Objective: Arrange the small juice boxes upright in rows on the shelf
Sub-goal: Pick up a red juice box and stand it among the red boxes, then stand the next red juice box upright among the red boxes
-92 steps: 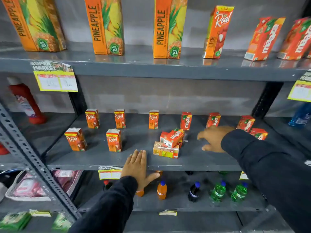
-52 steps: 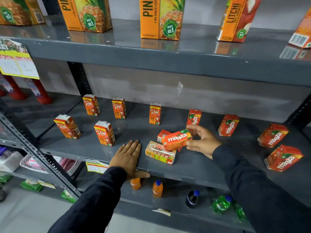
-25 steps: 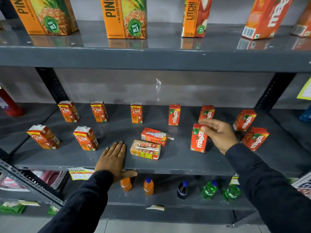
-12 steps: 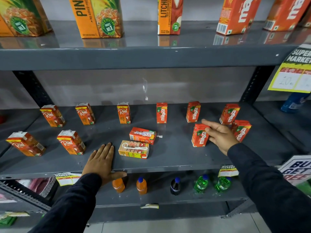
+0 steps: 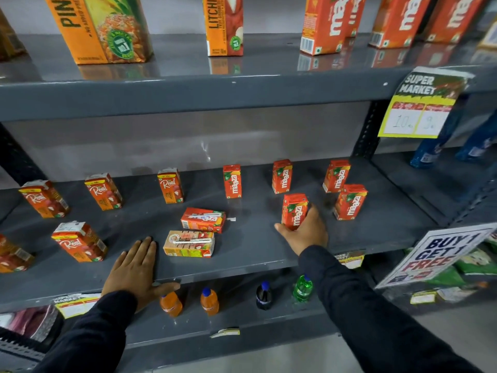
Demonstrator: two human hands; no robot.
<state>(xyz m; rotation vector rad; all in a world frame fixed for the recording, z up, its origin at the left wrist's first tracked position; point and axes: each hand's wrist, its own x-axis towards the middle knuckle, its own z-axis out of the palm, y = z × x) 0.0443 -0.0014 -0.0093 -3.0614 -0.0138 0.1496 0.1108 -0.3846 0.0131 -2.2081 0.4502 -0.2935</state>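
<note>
Orange carton base behind right hand

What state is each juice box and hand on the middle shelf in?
Maaza box in right hand: upright, gripped.
Right hand: closed on it.
Left hand: flat on shelf edge, empty.
Maaza box at centre: lying down.
Real box at centre: lying down.

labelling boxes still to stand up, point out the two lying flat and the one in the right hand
red flat box [image 5: 203, 219], head view, on its top face
pale flat box [image 5: 189, 243], head view, on the straw side
held Maaza box [image 5: 294, 211], head view, on its front label
</note>
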